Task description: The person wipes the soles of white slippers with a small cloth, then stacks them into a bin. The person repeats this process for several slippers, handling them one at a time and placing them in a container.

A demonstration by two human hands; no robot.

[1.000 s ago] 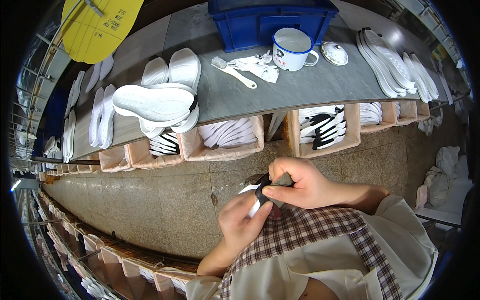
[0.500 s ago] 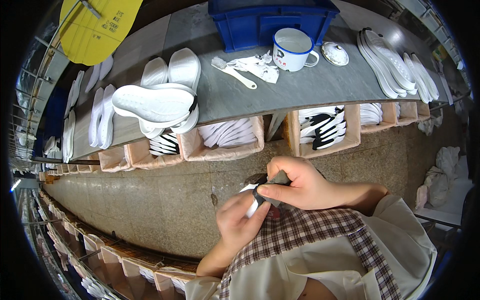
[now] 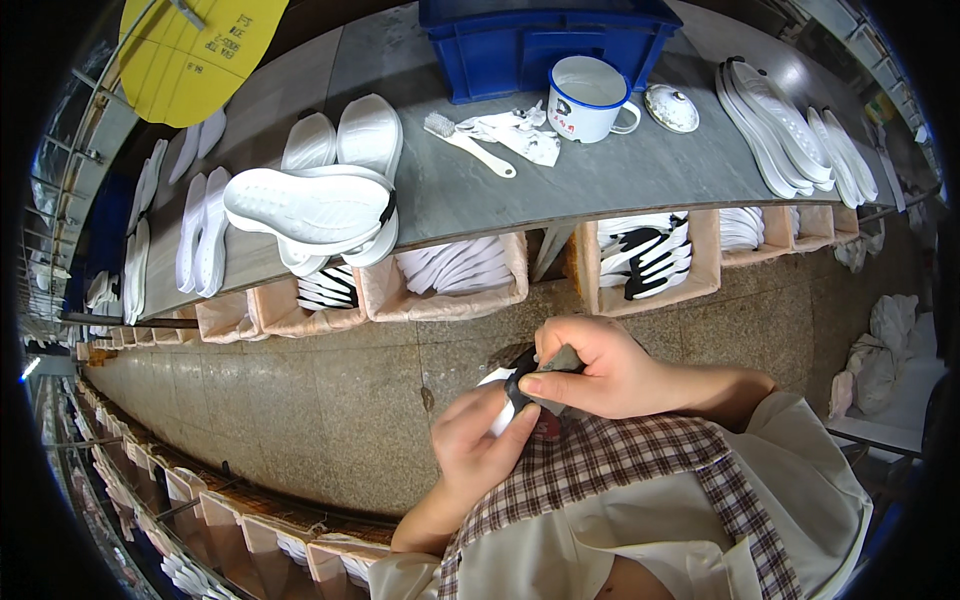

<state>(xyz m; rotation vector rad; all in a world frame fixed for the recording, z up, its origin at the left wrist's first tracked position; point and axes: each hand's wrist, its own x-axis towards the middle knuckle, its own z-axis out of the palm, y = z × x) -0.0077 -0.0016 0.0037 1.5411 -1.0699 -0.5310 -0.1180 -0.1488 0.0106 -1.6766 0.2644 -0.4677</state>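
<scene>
In front of my plaid apron, my left hand (image 3: 468,432) is closed on a white shoe sole piece (image 3: 503,417) with a black end. Most of this piece is hidden by my fingers. My right hand (image 3: 608,368) pinches a small grey piece (image 3: 563,361), like a folded cloth or abrasive pad, between thumb and fingers. Its thumb presses the grey piece close against the black end, and both hands nearly meet there.
Ahead is a grey table (image 3: 450,205) with white soles (image 3: 300,208), a brush (image 3: 470,147), an enamel mug (image 3: 588,100), its lid (image 3: 671,108) and a blue crate (image 3: 550,50). Lined bins (image 3: 445,310) of soles sit beneath. A yellow oval card (image 3: 200,60) hangs upper left.
The right thumb and the grey piece have shifted very slightly along the black end. The hanging yellow card has swung and turned. My left hand keeps its place.
</scene>
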